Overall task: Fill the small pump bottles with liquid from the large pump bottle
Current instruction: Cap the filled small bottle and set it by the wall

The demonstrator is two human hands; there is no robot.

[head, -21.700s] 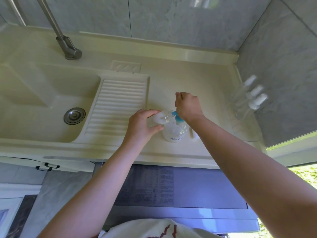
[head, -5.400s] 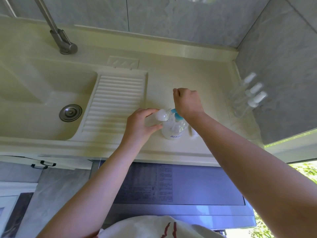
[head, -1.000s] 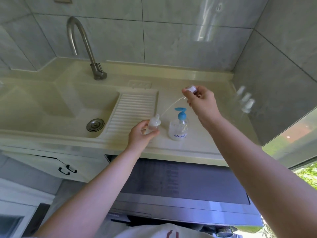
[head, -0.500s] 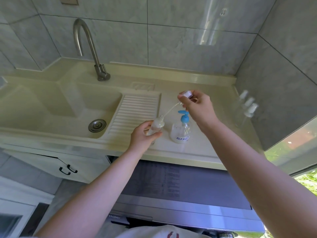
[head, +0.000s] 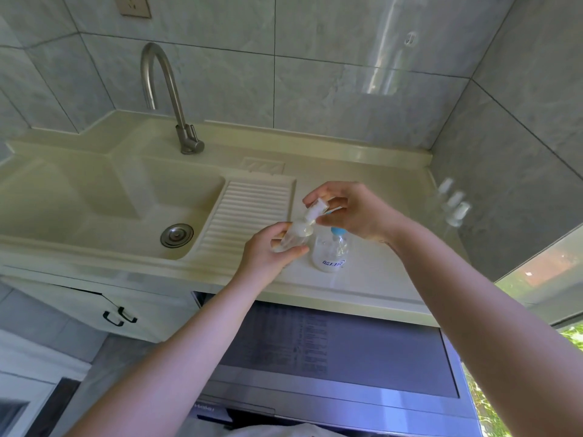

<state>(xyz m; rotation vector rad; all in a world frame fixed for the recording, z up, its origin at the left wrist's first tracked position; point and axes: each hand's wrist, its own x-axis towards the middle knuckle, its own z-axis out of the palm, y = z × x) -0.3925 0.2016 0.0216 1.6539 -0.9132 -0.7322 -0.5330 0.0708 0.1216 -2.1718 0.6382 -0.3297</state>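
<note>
Steel faucet (head: 164, 89) behind cream sink (head: 94, 209); drain (head: 176, 235); grey wall tiles (head: 331, 89)

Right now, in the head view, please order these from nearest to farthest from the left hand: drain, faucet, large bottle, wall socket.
From the left hand:
1. Large bottle, just right of it.
2. Drain, left, in the sink.
3. Faucet, behind the sink.
4. Wall socket, top left on the wall.

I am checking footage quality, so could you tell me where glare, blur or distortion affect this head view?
Head view: a bright reflection streaks the back wall tiles; the spare small bottles by the right wall look smeared and faint; the wide lens bows the counter edge; daylight overexposes the window at right.
</note>
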